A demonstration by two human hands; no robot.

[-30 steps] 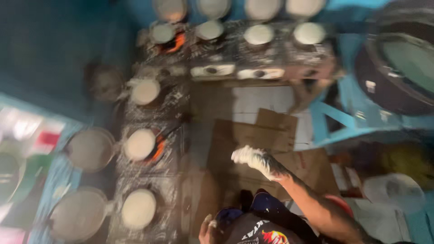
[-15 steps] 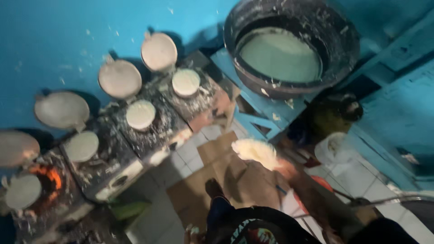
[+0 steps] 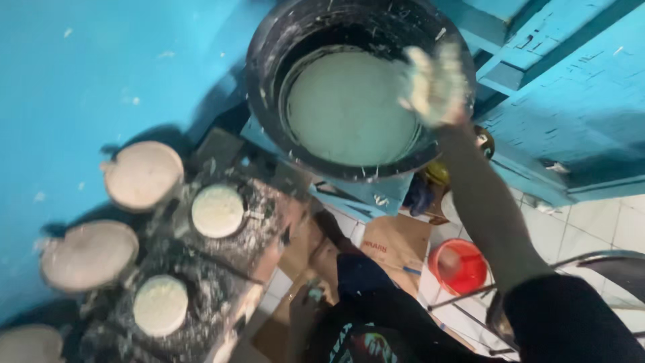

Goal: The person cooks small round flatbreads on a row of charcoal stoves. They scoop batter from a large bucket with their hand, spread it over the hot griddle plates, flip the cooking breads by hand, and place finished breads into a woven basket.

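— What is on the left?
— Round white cakes [image 3: 217,211] sit on a dirty stove [image 3: 222,269].
— And in the middle?
— A big black tub [image 3: 269,87] holds pale batter [image 3: 346,107].
— On the right?
— The right hand [image 3: 435,84], all messy, is over the tub's rim. It is blurry, so I cannot tell its grip.

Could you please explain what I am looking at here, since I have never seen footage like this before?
This view comes from a camera worn on a person's head, looking down. No machine is involved, only bare hands. The right hand, coated in pale batter, reaches over the rim of a big black tub filled with pale batter. It holds nothing that I can make out, and the left hand is out of view. Lower left, a batter-spattered stove carries small round pans of batter, with round lids beside them. A red bucket stands on the tiled floor.
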